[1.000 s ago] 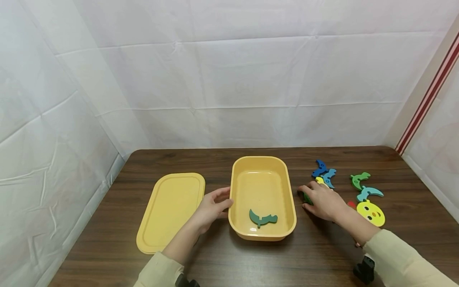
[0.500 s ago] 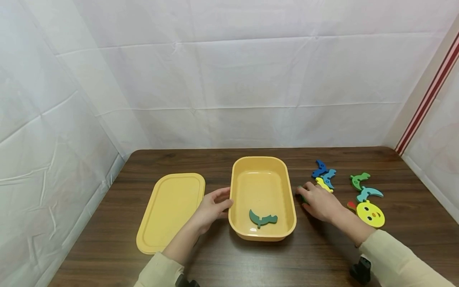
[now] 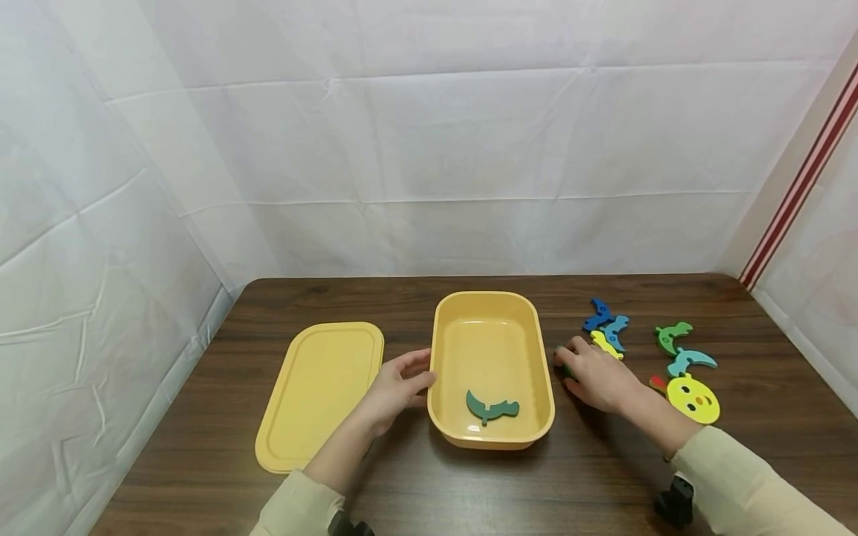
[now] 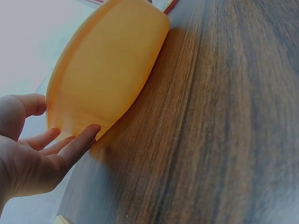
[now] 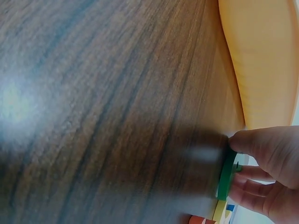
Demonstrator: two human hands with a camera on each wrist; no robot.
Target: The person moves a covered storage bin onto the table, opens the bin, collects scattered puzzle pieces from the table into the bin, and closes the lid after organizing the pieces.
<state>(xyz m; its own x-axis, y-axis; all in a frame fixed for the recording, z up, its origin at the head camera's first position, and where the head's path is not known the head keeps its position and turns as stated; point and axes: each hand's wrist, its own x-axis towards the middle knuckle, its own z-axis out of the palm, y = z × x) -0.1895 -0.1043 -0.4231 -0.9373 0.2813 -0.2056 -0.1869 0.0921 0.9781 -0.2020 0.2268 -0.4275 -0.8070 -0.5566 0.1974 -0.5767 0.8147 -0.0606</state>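
A deep yellow plastic bin [image 3: 546, 406] stands at mid-table, a dark green curved puzzle piece [image 3: 492, 409] lying in its near end. My left hand [image 3: 395, 391] touches the bin's left wall, fairly straight fingers against the outside and thumb at the rim; the left wrist view shows these fingertips on the wall. Right of the bin, my right hand [image 3: 599, 376] pinches a green puzzle piece [image 5: 227, 176] between thumb and fingers, low over the tabletop. In the head view the hand mostly hides this piece.
A flat yellow lid [image 3: 322, 394] lies left of the bin. Beyond the right hand are blue pieces [image 3: 598, 316] and a yellow piece [image 3: 606, 345]. Farther right lie a green piece [image 3: 670, 336], a light blue piece [image 3: 689, 360] and a yellow smiling-face piece [image 3: 693, 400].
My right hand has shifted slightly left toward the bin with the green puzzle piece, uncovering more of the yellow and red pieces. The left hand and the bin have stayed put.
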